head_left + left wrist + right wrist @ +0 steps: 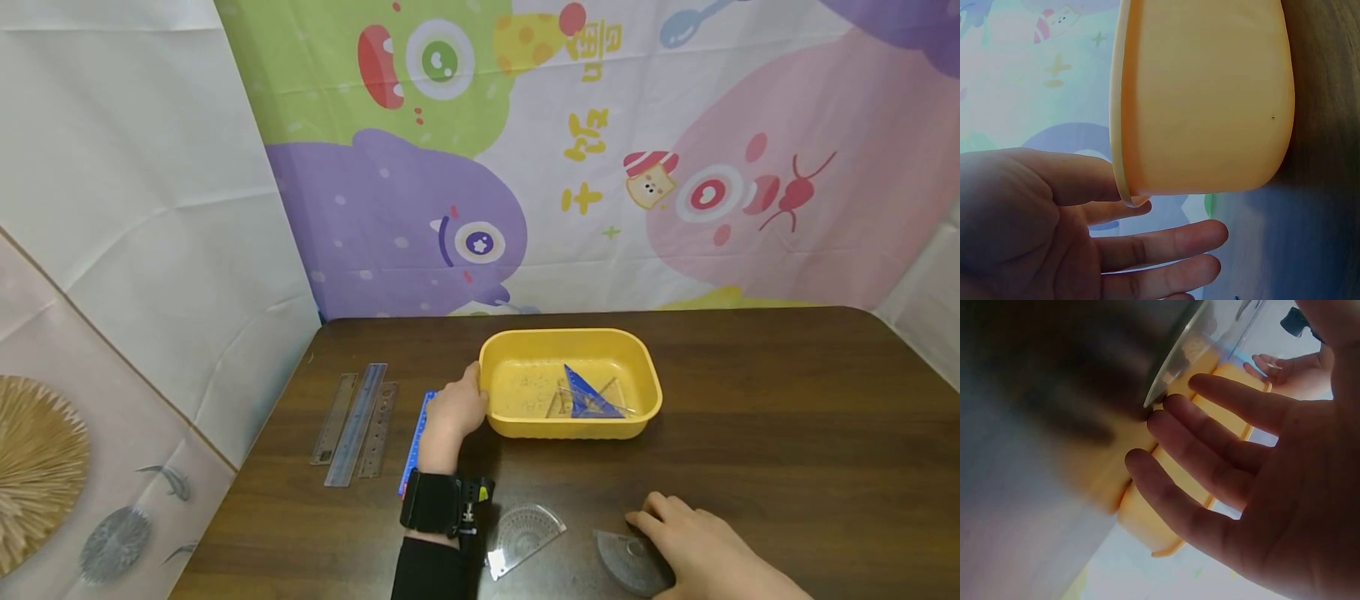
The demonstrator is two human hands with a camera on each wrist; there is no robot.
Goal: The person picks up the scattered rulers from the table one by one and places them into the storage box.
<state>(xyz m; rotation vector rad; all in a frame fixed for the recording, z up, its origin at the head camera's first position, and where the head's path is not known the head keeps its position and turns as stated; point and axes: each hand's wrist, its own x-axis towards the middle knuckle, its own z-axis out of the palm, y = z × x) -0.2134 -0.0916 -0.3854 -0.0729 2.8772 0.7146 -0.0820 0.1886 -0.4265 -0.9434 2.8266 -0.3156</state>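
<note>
Two hands are at work over one brown tabletop (787,442). The left hand (457,404) pinches the left rim of the one yellow tray (570,428) between thumb and forefinger; the left wrist view shows its other fingers spread apart below the rim. The right hand (705,546) is loosely spread, its fingers nearly straight, with the fingertips just beside a protractor (628,562); whether they touch it I cannot tell.

There are two protractors. The one by the right hand looks darker and is partly covered by it; the other, a clear protractor (527,535), lies between that one and the left forearm.

The tray stands near the far edge, around the middle. In it are one blue set square (588,402) and some clear pieces (557,404) that overlap it, too see-through to count surely.

Four rulers lie left of the tray. Three stand side by side at a slant: a short clear ruler (334,419), a longer bluish ruler (356,425) and a third ruler (378,429) with holes. The fourth, a blue ruler (414,442), is partly hidden by the left hand and forearm.

One black strap (431,504) circles the left wrist.
</note>
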